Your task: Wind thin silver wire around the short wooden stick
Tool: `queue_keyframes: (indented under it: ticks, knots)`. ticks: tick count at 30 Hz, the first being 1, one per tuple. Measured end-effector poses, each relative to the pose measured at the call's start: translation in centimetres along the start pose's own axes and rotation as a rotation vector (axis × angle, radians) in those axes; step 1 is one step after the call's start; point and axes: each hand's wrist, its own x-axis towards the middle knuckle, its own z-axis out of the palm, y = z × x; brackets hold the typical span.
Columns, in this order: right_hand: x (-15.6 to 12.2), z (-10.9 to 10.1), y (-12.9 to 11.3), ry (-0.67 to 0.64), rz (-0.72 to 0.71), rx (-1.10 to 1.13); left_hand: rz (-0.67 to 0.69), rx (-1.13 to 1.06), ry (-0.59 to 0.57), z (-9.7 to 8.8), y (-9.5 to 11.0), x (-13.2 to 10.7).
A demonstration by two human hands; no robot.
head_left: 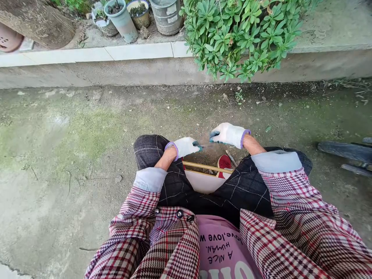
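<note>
Thin blurred piece (208, 146) lies between left hand (185, 147) and right hand (228, 134), both gloved; left pinches one end; right curls, cannot tell if gripping; yellowish bar (200, 166), red shoe (224, 162) below; leafy shrub (241, 37) overhangs pale ledge (139, 52) beyond

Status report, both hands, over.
White-gloved left hand, white-gloved right hand apart, both curled. Thin greyish blurred thing between them, unidentifiable. Red shoe below, clear of hands.

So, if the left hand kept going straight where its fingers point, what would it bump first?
Probably the gloved right hand, facing the left hand across a gap, though the blurred streak between them, too smeared to name, might come first. Depth is unclear.
</note>
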Motion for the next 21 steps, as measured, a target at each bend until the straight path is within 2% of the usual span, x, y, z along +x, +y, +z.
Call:
queue_keyframes:
  ticks: [2, 3, 5, 8, 11, 14, 17, 19, 21]
  knots:
    - [-0.2, 0.1, -0.4, 0.038, 0.027, 0.113, -0.007, 0.061, 0.213, 0.0, -0.4, 0.9]
    - [-0.3, 0.1, -0.5, 0.059, 0.04, 0.187, -0.005, 0.021, 0.296, -0.2, -0.5, 1.2]
    - [-0.4, 0.1, -0.8, 0.088, 0.055, 0.318, -0.003, -0.204, 0.406, -0.4, -0.4, 1.4]
    - [-0.3, 0.0, -0.9, 0.108, 0.065, 0.451, -0.021, -0.684, 0.416, -0.7, 0.3, 1.2]
    - [-0.2, -0.1, -0.8, 0.131, 0.055, 0.513, 0.052, -0.967, 0.38, -1.2, 1.1, 0.3]
    - [-0.3, -0.2, -0.9, 0.128, 0.05, 0.506, 0.177, -1.043, 0.289, -2.0, 1.1, -0.8]
    - [-0.3, -0.3, -0.9, 0.127, 0.049, 0.458, 0.305, -1.034, 0.07, -2.6, 0.7, -1.8]
    - [-0.3, -0.3, -0.7, 0.12, 0.038, 0.387, 0.294, -0.961, -0.124, -2.7, 0.5, -2.2]
    - [-0.3, -0.4, -0.3, 0.11, -0.003, 0.295, 0.189, -0.807, -0.295, -2.2, 0.6, -2.2]
